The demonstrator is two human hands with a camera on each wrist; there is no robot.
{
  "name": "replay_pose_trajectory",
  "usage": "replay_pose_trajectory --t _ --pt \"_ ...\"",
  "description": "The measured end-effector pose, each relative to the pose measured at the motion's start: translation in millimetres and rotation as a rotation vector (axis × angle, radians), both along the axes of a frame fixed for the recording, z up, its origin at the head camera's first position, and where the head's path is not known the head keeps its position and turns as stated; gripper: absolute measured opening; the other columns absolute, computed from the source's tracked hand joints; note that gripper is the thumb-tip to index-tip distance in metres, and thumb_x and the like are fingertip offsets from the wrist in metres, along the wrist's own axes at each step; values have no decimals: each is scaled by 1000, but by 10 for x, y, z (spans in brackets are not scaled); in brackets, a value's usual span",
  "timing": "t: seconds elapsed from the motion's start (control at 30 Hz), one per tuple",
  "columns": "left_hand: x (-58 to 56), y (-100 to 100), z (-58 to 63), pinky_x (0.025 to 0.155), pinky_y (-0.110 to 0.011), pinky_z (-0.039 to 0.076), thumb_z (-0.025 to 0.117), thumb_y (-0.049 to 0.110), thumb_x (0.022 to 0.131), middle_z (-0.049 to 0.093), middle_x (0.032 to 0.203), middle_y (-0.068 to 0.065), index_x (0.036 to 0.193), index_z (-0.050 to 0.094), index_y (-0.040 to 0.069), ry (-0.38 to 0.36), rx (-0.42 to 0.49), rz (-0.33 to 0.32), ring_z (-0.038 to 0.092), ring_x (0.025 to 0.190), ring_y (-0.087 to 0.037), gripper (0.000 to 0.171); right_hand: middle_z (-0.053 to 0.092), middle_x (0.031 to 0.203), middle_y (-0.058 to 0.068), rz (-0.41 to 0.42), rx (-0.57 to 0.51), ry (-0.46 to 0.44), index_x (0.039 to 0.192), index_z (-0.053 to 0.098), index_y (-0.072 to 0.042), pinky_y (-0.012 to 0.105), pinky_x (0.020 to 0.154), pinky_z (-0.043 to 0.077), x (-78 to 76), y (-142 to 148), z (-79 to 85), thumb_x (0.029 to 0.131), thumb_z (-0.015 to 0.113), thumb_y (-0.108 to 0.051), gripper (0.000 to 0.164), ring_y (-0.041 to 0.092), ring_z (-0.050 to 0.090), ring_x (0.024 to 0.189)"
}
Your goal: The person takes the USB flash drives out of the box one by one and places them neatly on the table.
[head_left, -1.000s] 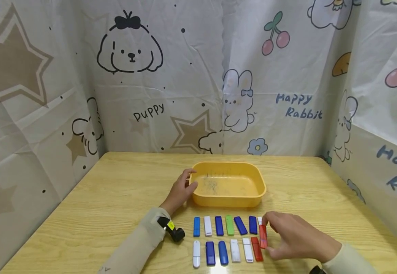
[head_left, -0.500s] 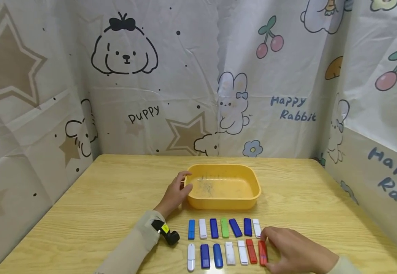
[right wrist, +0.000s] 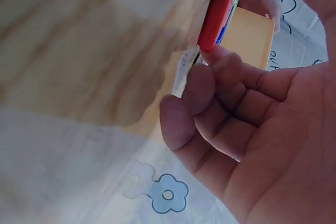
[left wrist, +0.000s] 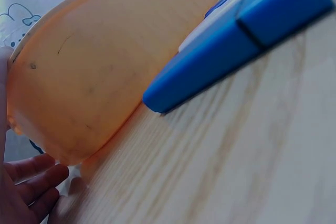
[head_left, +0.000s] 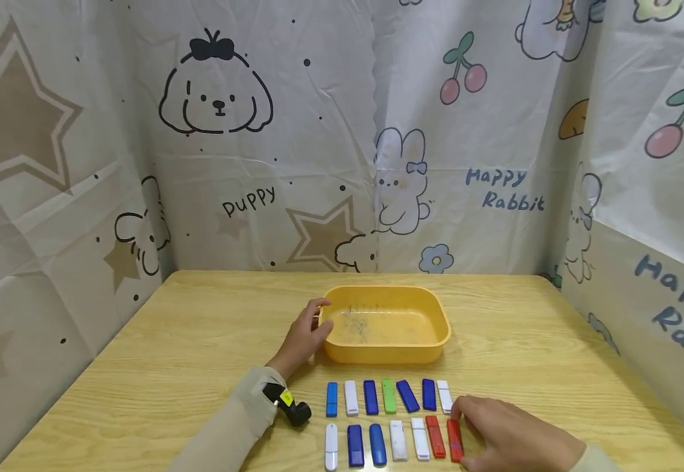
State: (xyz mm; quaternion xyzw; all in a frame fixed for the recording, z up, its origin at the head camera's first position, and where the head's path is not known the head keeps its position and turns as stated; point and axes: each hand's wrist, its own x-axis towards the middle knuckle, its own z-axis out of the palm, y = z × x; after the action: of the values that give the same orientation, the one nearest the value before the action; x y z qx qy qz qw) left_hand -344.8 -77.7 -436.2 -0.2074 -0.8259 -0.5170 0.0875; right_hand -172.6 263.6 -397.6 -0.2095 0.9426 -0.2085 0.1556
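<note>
My left hand (head_left: pixel 299 337) grips the left end of a yellow plastic basin (head_left: pixel 384 354); in the left wrist view several of its fingers (left wrist: pixel 39 182) curl by the basin's lower corner. At the right end of the front row, my right hand (head_left: pixel 515 432) pinches a red USB stick (head_left: pixel 455 440) lengthwise between thumb and index finger. The stick lies level with its neighbours, close over the table. Right beside it is another red USB stick (head_left: pixel 436 437). From the right wrist camera, the pinched stick (right wrist: pixel 216 17) shows beyond the other curled fingers.
Two rows of USB sticks lie before the basin, among them a green one (head_left: pixel 389 396), a tilted dark blue one (head_left: pixel 408 396) and a white one (head_left: pixel 445 396) above my right fingertips. Patterned cloth (head_left: pixel 318 164) walls the wooden table (head_left: pixel 212 314) on three sides.
The red stick in my right hand has come down toward the front, from overlapping the back row's white stick to the end of the front row. My left hand stays on the basin.
</note>
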Motion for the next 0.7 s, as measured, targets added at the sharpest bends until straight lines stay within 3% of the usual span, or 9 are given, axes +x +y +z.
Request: replay_pose_trajectory --t 0.3,0.7 --pt "-40 14 -39 98 -50 43 55 19 96 47 138 -14 134 45 17 -3 2 4 52 116 -32 40 49 74 -6 -31 -87 -64 106 60 -19 25 53 36 1 16 -20 80 73 -50 42 6 48 65" --pt "10 11 -13 101 -52 41 55 20 96 45 140 -14 134 45 18 -8 -1 18 51 118 -33 40 53 81 -1 -113 -141 -156 110 58 -17 27 58 37 -29 7 -45 73 79 -48 53 14 51 73"
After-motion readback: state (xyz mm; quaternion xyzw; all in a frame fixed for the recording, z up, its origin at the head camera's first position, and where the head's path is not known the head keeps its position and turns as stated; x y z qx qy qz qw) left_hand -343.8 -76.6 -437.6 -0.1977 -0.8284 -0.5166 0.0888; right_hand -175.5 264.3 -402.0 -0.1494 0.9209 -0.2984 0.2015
